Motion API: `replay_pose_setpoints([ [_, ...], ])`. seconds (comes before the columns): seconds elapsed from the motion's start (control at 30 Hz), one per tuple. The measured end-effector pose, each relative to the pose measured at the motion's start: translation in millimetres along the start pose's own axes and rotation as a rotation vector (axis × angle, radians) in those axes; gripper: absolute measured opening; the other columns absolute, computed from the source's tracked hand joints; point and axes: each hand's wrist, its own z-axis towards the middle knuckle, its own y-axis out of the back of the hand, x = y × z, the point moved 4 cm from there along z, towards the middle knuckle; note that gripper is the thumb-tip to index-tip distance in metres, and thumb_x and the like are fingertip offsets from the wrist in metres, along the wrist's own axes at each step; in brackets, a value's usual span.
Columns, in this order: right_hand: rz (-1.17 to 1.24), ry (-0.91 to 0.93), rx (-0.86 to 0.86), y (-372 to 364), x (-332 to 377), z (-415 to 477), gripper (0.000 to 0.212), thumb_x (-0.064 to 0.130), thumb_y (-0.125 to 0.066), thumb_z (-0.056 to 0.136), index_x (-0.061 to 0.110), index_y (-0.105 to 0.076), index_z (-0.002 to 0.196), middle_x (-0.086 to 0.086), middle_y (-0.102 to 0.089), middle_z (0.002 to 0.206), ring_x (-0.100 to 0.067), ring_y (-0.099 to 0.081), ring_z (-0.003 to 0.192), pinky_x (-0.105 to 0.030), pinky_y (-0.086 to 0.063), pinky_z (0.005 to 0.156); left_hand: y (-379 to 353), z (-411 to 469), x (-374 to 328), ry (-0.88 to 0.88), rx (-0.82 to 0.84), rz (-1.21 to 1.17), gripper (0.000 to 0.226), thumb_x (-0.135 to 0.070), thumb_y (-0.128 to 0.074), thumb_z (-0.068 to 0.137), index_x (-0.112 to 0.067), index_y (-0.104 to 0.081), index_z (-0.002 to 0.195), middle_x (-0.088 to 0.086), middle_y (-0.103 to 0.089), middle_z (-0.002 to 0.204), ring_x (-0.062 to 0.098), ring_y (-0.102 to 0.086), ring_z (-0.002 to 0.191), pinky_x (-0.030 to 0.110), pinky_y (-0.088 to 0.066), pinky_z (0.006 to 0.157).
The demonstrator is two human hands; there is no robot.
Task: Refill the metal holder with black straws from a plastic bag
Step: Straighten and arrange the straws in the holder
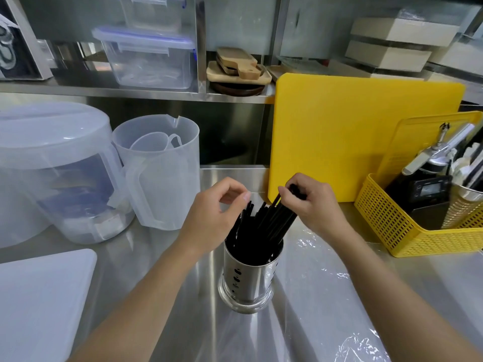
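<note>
The metal holder (248, 280) stands upright on the steel tabletop (167, 257), packed with black straws (258, 226) whose lower ends are hidden inside it. The right hand (311, 202) has its fingers (287, 197) closed around the tops of several straws, covering their tips. The left hand (217, 205) is beside the straw tops with thumb and forefinger pinched together; whether they grip a straw cannot be told. A clear plastic bag (326, 283) lies flat on the tabletop right of the holder, its lower end cut off by the frame. In the yellow basket (407, 231) a small black device has a screen too blurred to read. The label inside the big clear tub (52, 173) is also unreadable.
</note>
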Motion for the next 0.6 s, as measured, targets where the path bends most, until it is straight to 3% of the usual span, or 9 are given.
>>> replay_pose_setpoints([
  [0.1,-0.037,0.052,-0.007,8.0,10.3,10.0,0.023,0.016,-0.063,0.085,-0.002,-0.057,0.072,-0.017,-0.046,0.058,-0.011,-0.036,0.053,-0.027,-0.029,0.050,-1.3,-1.2,-5.9,-0.020,0.018,-0.012,0.015,-0.017,-0.057,0.089,-0.029,-0.059,0.080,-0.012,-0.066,0.081,0.001,-0.060,0.082,0.007,-0.044,0.075],
  [0.33,-0.037,0.165,-0.054,27.0,37.1,20.7,0.022,0.016,-0.063,0.080,-0.001,-0.057,0.068,-0.017,-0.045,0.055,-0.009,-0.035,0.052,-0.019,-0.026,0.047,-0.9,-2.9,-16.0,-0.053,0.014,-0.088,0.010,-0.021,-0.059,0.086,-0.032,-0.059,0.084,-0.015,-0.065,0.085,-0.001,-0.060,0.085,0.008,-0.044,0.077],
  [0.43,-0.023,0.257,-0.127,44.4,57.2,28.6,0.023,0.020,-0.060,0.077,0.001,-0.056,0.065,-0.005,-0.042,0.051,-0.007,-0.035,0.049,-0.014,-0.025,0.046,-1.9,-0.1,-24.7,-0.056,0.052,-0.139,0.016,-0.032,-0.060,0.080,-0.034,-0.056,0.095,-0.015,-0.064,0.093,0.000,-0.059,0.093,0.012,-0.046,0.084],
  [0.6,-0.059,0.439,-0.215,78.3,96.7,38.7,0.017,0.024,-0.056,0.079,0.010,-0.057,0.070,0.018,-0.047,0.053,0.002,-0.042,0.048,-0.008,-0.028,0.049,-5.4,6.0,-45.5,-0.083,0.088,-0.179,0.032,-0.035,-0.061,0.077,-0.040,-0.046,0.105,-0.021,-0.056,0.109,-0.005,-0.052,0.105,0.007,-0.040,0.090],
])
